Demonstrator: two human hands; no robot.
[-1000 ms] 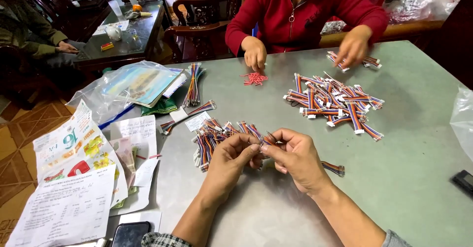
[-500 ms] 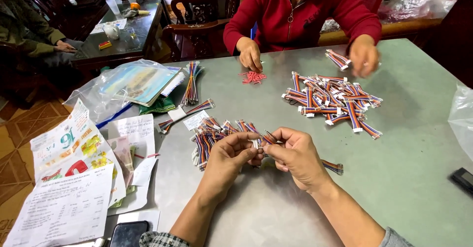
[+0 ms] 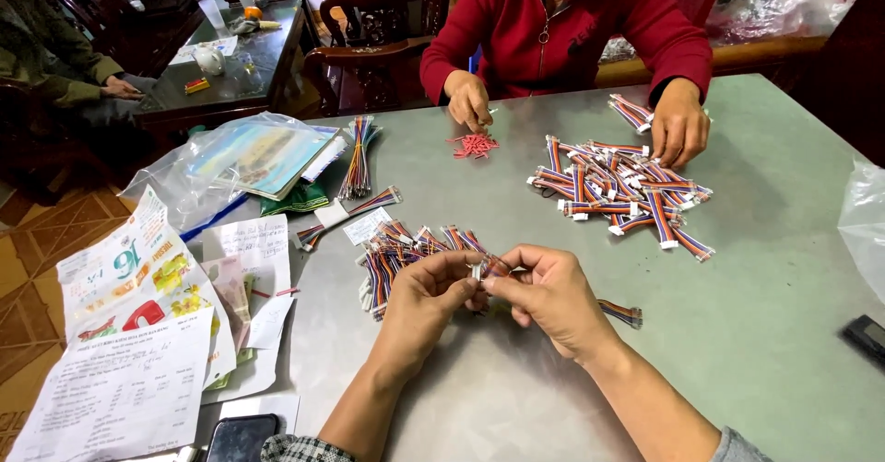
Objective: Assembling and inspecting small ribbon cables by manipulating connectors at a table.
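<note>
Your left hand and right hand are pinching one short rainbow-striped ribbon cable above the grey-green tabletop, beside clear crinkled plastic bags and printed paper sheets.

Clear plastic bag, white paper slips, table's left.

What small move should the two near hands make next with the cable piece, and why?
Probably press the small white connector onto the cable end: the left hand and right hand pinch it together above the table, fingertips meeting.
</note>
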